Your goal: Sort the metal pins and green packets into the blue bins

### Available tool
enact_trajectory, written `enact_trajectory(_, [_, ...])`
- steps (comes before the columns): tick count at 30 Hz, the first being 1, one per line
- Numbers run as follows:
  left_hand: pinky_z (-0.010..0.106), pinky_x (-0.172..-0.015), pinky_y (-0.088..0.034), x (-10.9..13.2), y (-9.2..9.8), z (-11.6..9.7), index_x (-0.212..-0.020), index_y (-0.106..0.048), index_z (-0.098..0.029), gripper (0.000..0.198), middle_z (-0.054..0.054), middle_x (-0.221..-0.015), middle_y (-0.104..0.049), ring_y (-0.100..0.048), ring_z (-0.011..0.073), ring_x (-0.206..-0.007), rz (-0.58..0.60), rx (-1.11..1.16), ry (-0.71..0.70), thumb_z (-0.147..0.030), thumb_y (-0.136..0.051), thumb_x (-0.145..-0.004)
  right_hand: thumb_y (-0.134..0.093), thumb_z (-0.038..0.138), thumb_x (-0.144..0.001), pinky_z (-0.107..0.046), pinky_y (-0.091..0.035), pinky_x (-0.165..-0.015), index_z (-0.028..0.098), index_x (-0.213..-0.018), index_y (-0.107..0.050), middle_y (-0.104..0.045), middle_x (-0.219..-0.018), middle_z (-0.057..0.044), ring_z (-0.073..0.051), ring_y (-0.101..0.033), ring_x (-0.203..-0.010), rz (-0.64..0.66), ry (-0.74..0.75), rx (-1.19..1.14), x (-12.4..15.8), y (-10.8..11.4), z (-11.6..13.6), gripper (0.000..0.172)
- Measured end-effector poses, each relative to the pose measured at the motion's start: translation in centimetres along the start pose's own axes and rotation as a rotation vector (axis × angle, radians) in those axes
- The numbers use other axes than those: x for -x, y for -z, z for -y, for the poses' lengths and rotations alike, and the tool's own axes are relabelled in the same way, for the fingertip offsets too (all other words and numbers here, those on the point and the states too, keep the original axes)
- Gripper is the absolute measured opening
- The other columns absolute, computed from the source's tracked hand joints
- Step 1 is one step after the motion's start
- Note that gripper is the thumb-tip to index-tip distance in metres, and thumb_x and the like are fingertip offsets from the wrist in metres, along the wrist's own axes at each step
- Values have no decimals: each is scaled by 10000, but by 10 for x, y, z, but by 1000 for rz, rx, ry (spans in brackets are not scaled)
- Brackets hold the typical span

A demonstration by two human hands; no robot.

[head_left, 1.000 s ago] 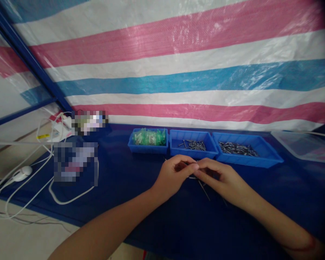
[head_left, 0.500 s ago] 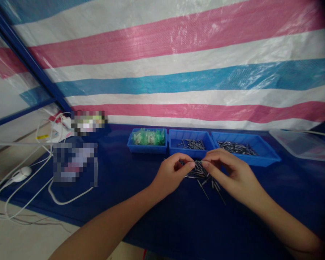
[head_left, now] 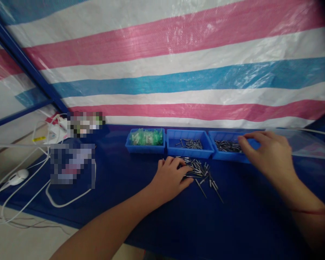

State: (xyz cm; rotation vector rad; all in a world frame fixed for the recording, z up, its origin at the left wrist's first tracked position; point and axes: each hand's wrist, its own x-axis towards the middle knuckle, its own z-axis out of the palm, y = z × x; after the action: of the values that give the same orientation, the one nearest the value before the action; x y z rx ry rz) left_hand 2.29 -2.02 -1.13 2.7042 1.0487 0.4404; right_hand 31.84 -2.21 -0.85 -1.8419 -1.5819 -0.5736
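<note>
My left hand (head_left: 170,177) rests on a loose pile of metal blind rivets (head_left: 197,168) with long thin stems, lying on the blue table. Its fingers are apart and curve down among the rivets, with the thumb spread to the near side. My right hand (head_left: 269,151) hangs over the right blue bin (head_left: 219,156), which has more rivets (head_left: 227,146) in it. Thumb and fingertips come close together there; anything between them is too small to make out. The middle blue bin (head_left: 172,139), behind the pile, contains a smaller heap of rivets (head_left: 192,143).
A left blue bin (head_left: 132,148) holds green plastic packets (head_left: 150,137). A clear plastic sheet or lid (head_left: 311,148) lies at the right. White cables (head_left: 47,195) and a white plug-like piece (head_left: 18,177) are at the left. A striped tarp (head_left: 162,83) hangs behind the table.
Both hands were together over the pile, pinching a thin rivet between them. They have parted: the left went down onto the pile, the right moved right over the right bin.
</note>
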Motion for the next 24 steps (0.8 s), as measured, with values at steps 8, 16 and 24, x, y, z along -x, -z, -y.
enact_trajectory(8, [395, -838, -300, -2, -4, -3, -971, -656, -243, 179, 14, -1082, -634, -477, 214, -1034, -8, -33, 7, -344, -514, -930, -548, 333, -850, -441, -438, -844, 179, -871, -676, -683, -922, -123, -278, -618, -896, 27, 142, -136, 8, 3, 35, 202])
enact_trajectory(16, [375, -806, -288, -6, -5, 0, -948, -629, -222, 165, 8, -1041, -650, -505, 200, -1004, -53, -64, 34, -333, -508, -936, -560, 265, -843, -407, -434, -821, 224, -837, -660, -686, -940, -54, -231, -601, -908, 255, 337, -393, 27, 14, 81, 108])
enact_trajectory(24, [318, -797, -363, -8, 0, -2, -974, -614, -210, 171, 2, -1014, -670, -591, 160, -938, -123, 209, 98, -284, -461, -956, -518, 243, -876, -375, -449, -803, 222, -823, -640, -687, -893, -45, -194, -641, -834, 441, 405, -519, 32, 18, 93, 135])
